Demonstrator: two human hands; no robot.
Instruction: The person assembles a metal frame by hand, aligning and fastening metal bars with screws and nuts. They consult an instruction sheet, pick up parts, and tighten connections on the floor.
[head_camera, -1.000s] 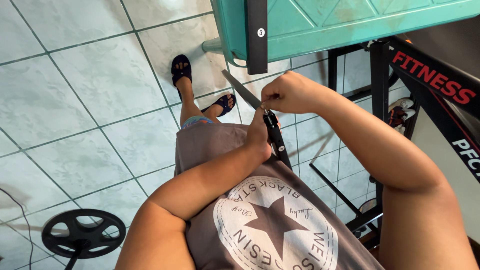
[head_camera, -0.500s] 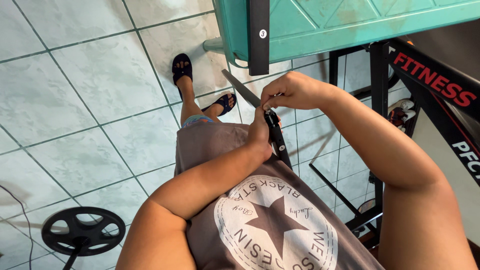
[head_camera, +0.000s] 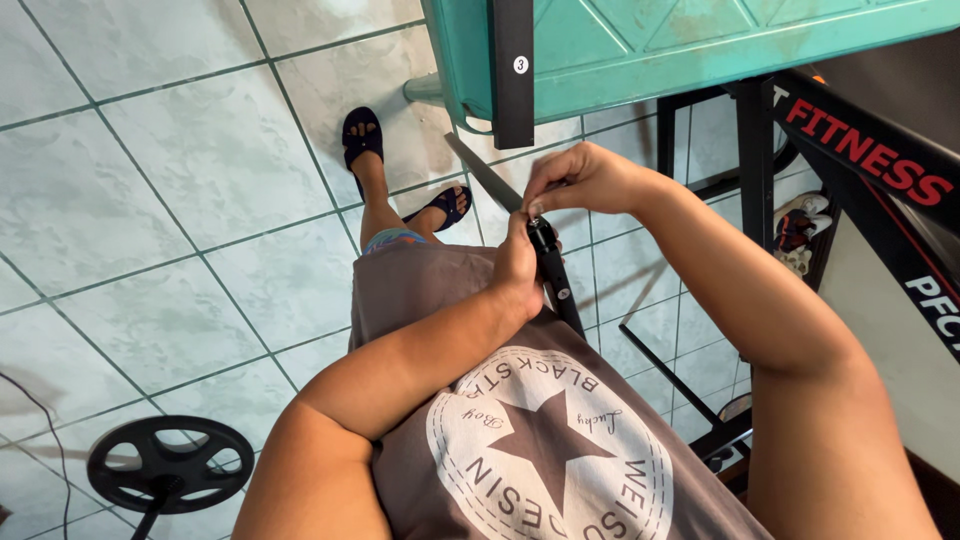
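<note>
Left hand (head_camera: 518, 268) wraps closed around the black handle of a long grey-bladed knife (head_camera: 545, 262), steadying it against the lap. Right hand (head_camera: 585, 180) pinches shut at the handle-blade junction, below the teal plastic table (head_camera: 640, 60), blade angled away from the body.
</note>
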